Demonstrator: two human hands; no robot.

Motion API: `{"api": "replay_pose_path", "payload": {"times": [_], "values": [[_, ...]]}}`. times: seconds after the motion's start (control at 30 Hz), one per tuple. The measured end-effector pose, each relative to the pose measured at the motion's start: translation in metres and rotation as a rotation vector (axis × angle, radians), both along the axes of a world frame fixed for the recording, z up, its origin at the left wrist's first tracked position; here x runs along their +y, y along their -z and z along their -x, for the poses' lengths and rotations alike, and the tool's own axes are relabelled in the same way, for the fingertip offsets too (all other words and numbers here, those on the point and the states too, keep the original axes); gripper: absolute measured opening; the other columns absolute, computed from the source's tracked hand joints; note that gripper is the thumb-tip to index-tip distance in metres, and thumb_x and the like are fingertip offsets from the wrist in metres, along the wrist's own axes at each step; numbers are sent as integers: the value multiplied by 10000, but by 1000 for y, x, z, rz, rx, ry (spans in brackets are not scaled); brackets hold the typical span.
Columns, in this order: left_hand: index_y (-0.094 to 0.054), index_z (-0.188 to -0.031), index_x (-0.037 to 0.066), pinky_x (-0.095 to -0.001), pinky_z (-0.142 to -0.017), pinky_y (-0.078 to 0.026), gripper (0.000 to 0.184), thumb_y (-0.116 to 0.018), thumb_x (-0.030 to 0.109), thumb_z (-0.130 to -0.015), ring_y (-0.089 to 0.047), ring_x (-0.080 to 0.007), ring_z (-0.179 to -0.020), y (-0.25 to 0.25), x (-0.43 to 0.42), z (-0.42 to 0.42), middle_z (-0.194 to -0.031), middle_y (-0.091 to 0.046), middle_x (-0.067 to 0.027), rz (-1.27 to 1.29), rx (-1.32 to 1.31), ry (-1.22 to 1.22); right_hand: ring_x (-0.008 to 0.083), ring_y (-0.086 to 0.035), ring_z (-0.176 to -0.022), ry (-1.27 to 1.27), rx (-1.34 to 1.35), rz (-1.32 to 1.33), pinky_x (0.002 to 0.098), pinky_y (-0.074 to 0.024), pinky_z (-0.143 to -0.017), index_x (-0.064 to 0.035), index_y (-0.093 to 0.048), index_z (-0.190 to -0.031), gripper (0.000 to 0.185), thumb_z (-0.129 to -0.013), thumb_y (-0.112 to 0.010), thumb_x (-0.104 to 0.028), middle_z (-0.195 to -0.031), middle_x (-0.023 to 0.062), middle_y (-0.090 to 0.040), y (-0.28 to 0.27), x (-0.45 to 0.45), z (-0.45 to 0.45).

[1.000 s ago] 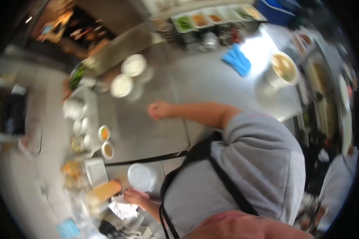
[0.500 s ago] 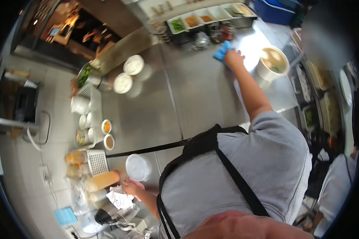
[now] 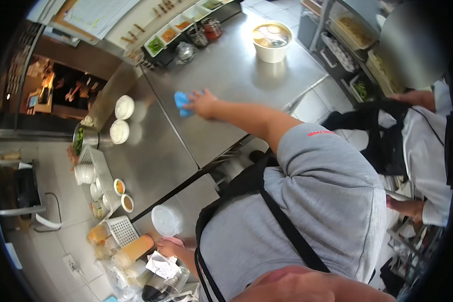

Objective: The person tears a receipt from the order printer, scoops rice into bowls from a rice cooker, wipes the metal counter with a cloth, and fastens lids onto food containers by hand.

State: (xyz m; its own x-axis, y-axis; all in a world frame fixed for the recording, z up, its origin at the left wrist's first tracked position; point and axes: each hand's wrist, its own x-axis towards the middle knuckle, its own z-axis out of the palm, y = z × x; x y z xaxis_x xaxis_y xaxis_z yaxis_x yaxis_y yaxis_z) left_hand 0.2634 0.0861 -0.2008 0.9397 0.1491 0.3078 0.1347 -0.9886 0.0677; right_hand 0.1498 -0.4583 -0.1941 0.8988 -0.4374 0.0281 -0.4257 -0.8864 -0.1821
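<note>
My right hand (image 3: 203,104) presses a bunched blue cloth (image 3: 182,103) onto the steel counter (image 3: 158,133); its fingers are partly spread, with the cloth under and beyond them. At the lower left, my left hand (image 3: 169,247) is closed beside a stack of clear round lids (image 3: 165,219). A pink piece that looks like cloth (image 3: 177,240) shows at this hand, and its fingers are partly hidden. Just below lies a crumpled, printed white paper (image 3: 162,265). A white tub of soup (image 3: 272,43) stands on the counter's far right part.
Two white bowls (image 3: 119,132) sit near the counter's back left. Small cups (image 3: 127,203), a white basket (image 3: 122,230) and an orange bottle (image 3: 136,250) line the left. Topping trays (image 3: 169,34) run along the back. A co-worker (image 3: 423,146) stands at the right.
My right hand has moved left across the counter with the blue cloth, away from the soup tub. My view has turned, showing more of the co-worker. My left hand stays by the lids.
</note>
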Motion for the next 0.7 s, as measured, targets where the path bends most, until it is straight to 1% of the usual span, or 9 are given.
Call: {"api": "replay_pose_path", "payload": {"times": [0.07, 0.2, 0.3, 0.37, 0.43, 0.5, 0.57, 0.63, 0.7], "values": [[-579, -835, 30, -441, -689, -436, 362, -341, 303, -836, -533, -322, -813, 11, 14, -3, -874, -576, -148, -79, 13, 95, 274, -393, -1106, -31, -121, 41, 459, -320, -853, -293, -411, -1200, 440, -775, -472, -196, -1225, 81, -391, 15, 25, 27], [-549, -851, 49, -409, -655, -457, 265, -419, 277, -820, -543, -288, -798, 24, 26, -5, -860, -577, -117, -351, -68, 156, 250, -517, -902, 408, -135, 58, 397, -381, -737, -254, -550, -1040, 301, -778, -438, -157, -992, 68, -545, 11, -4, 142], [-543, -872, 53, -408, -648, -456, 260, -435, 281, -810, -541, -289, -806, 21, 27, -7, -857, -575, -115, -174, 27, 136, 266, -556, -794, 775, 11, 217, 418, -423, -667, -179, -547, -1001, 236, -798, -426, -178, -894, 102, -560, 13, -65, 262], [-534, -879, 31, -400, -634, -456, 267, -462, 275, -799, -555, -275, -760, 12, 43, -23, -819, -577, -131, -616, 23, 509, 268, -557, -846, 1131, 35, 254, 427, -426, -700, -168, -533, -1028, 248, -823, -407, -229, -924, 115, -565, 0, -91, 330], [-525, -886, 9, -392, -621, -457, 281, -488, 268, -787, -570, -262, -713, 5, 56, -40, -782, -580, -147, -1052, 11, 866, 278, -547, -924, 1374, -119, -30, 423, -420, -755, -155, -536, -1039, 285, -817, -406, -277, -987, 141, -564, -14, -112, 368], [-522, -953, -23, -392, -657, -448, 319, -471, 257, -810, -564, -271, -736, -26, 4, -40, -852, -582, -176, 599, -26, 395, 288, -535, -955, 1377, -265, -184, 408, -413, -779, -130, -535, -1051, 338, -806, -428, -335, -1015, 160, -559, -20, -128, 373], [-504, -1050, -41, -352, -770, -414, 407, -460, 304, -840, -513, -280, -872, -44, -45, -57, -1003, -534, -187, 581, -329, 394, 300, -532, -963, 1324, -420, -258, 391, -412, -789, -101, -532, -1063, 388, -797, -454, -372, -1025, 175, -557, -15, -146, 370], [-468, -1102, -23, -321, -805, -411, 406, -476, 290, -842, -509, -234, -919, -108, -197, 4, -1035, -520, -135, 1172, -102, 450, 312, -536, -946, 1195, -578, -237, 371, -415, -783, -68, -527, -1074, 431, -791, -483, -390, -1017, 187, -558, -2, -184, 352], [-469, -1124, 33, -285, -748, -429, 356, -486, 237, -833, -529, -181, -849, -109, -286, 22, -992, -530, -124, 1230, 127, 662, 266, -559, -896, 955, -806, -355, 330, -424, -760, -32, -517, -1089, 486, -765, -539, -394, -968, 171, -582, -9, -205, 338]]}}
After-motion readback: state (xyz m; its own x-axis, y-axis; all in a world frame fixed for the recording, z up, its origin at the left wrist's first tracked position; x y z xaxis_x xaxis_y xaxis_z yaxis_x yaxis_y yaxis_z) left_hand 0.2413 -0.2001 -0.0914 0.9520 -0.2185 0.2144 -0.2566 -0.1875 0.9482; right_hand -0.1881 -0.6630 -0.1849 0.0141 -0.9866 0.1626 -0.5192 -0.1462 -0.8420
